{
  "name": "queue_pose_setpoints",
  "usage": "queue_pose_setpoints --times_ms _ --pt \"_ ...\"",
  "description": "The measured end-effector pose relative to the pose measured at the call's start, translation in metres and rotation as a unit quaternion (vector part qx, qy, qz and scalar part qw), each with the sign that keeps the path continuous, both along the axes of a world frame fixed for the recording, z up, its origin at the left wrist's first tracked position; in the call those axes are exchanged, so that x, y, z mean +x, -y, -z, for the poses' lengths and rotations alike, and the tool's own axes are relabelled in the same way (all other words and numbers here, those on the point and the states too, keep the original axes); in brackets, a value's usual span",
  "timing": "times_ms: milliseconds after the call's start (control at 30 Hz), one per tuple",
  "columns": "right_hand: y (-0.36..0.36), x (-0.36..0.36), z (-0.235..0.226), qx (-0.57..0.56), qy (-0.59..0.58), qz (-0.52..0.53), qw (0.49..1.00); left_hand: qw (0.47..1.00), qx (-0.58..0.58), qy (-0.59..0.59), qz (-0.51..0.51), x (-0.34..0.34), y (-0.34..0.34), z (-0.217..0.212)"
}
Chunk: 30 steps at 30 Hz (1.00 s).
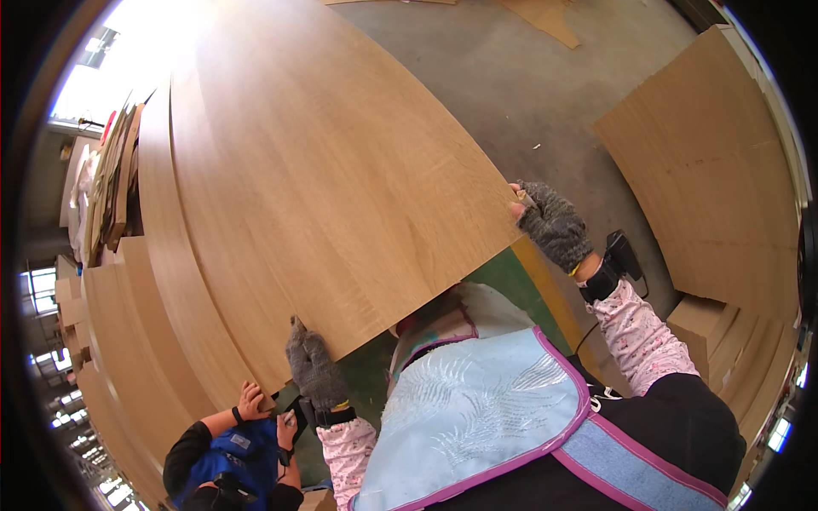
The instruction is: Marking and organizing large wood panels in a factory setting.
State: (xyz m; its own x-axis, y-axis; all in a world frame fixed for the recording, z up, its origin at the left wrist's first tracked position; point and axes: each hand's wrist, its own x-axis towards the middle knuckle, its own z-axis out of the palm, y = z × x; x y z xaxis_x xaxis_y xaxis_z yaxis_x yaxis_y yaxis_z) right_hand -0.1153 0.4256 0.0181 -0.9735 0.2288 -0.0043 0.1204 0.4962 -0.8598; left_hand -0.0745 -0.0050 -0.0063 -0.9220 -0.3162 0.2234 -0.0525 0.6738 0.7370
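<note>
A large wood-grain panel [341, 187] stretches away from me, its near end close to my body. In a grey fingerless glove, my right hand [552, 223] grips the panel's right edge by the near corner, fingertips showing at the rim. My left hand [313, 370], gloved the same way, is closed on the near edge toward the left. Its fingers under the panel are hidden. Black straps circle both wrists, and a small black device [625, 254] sits at the right one.
At the lower left is a co-worker in a blue vest [223, 456], one hand [250, 400] at another panel's edge [192, 230]. Stacked boards [128, 315] line the left. Brown cardboard sheets [707, 170] stand at right. Cardboard scraps [545, 19] lie on the far floor.
</note>
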Motion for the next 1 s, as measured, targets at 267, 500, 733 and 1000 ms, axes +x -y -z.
queue_pose_setpoints --times_ms 267,500,733,1000 --pt "-0.003 0.009 0.011 -0.078 -0.030 0.019 0.996 0.979 0.204 -0.004 0.012 0.033 -0.034 -0.048" --pt "0.003 0.005 -0.001 0.169 -0.267 -0.105 0.943 0.949 0.277 0.021 0.150 0.048 -0.087 -0.040" --pt "0.019 0.008 -0.032 0.043 -0.050 -0.503 0.862 0.943 0.331 0.021 0.021 0.060 -0.134 -0.028" --pt "-0.053 -0.061 -0.044 -0.078 -0.016 -0.672 0.736 0.927 0.328 0.100 -0.149 0.073 -0.249 -0.028"
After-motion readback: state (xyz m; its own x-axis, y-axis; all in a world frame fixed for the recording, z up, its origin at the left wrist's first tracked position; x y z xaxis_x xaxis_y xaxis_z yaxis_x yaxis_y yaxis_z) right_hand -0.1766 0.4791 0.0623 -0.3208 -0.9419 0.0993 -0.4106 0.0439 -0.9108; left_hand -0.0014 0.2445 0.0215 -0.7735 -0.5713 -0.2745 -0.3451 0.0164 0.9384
